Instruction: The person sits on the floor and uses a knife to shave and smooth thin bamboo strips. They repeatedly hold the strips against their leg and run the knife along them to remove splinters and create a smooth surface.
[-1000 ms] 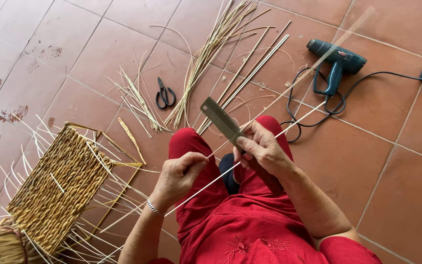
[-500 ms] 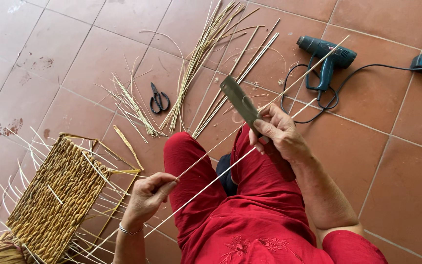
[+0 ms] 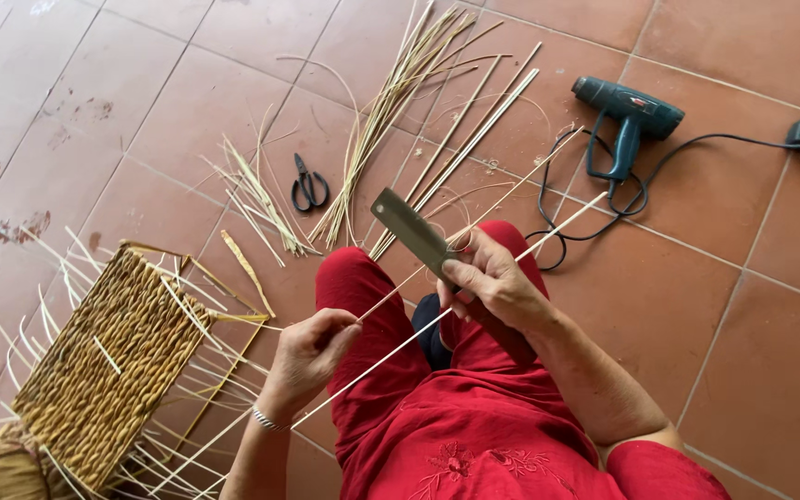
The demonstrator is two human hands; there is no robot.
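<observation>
The right hand (image 3: pixel 493 282) was closed around a flat grey-green blade (image 3: pixel 418 236), a broad knife or splitting tool, with the thumb laid along its near face; the blade rose up and to the left out of the fist, while a dark handle ran down past the wrist over the lap. The left hand (image 3: pixel 312 356) was pinched shut on a thin pale cane strip (image 3: pixel 391 298), fingers curled and the thumb on top. Two such strips ran side by side on a slant, from the lower left, past the left hand, under the right hand and on toward the upper right, ending near the black cord (image 3: pixel 557 199). Whether the blade's edge touched the strips could not be told, since the right hand covered that spot.

Both hands worked above the person's red trousers (image 3: pixel 474 435), the knees pointing up the view. A silver bracelet (image 3: pixel 268 421) sat on the left wrist.

To the left, on the terracotta floor tiles (image 3: pixel 743 352), lay a half-woven basket (image 3: pixel 108 361) on its side, with loose pale stakes fanning out around it. Beyond the knees lay black scissors (image 3: pixel 309 185), just beside a scatter of short straw offcuts (image 3: pixel 256 199), and a long bundle of reeds (image 3: pixel 400 102) stretched toward the top edge. At upper right rested a teal heat gun (image 3: pixel 627 116), its cord looped beside it.
</observation>
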